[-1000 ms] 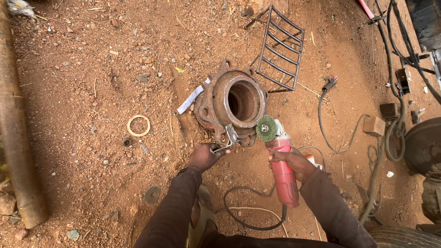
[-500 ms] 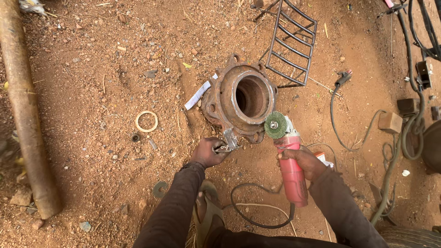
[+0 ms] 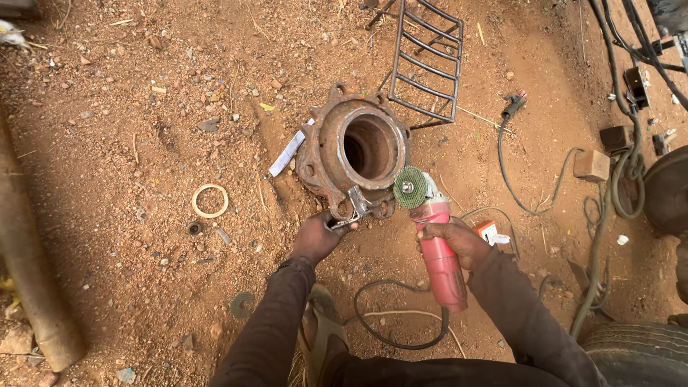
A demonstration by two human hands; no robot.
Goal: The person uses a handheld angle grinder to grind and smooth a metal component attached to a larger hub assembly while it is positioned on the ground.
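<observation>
A rusty round metal hub with a wide bore and bolt lugs lies on red dirt. My left hand grips a small silver metal tool, whose jaw touches the hub's near lug. My right hand holds a pink angle grinder. Its green disc hovers just right of the hub's near rim; I cannot tell whether it touches. A black cord loops from the grinder's rear.
A welded bar grate stands behind the hub. A pale ring and a worn disc lie left. Cables, a wooden block, a tyre crowd the right. A thick pipe runs along the left.
The view has shifted slightly, so the hub sits a little lower and more central. Both hands keep their grips near the hub's near lug.
</observation>
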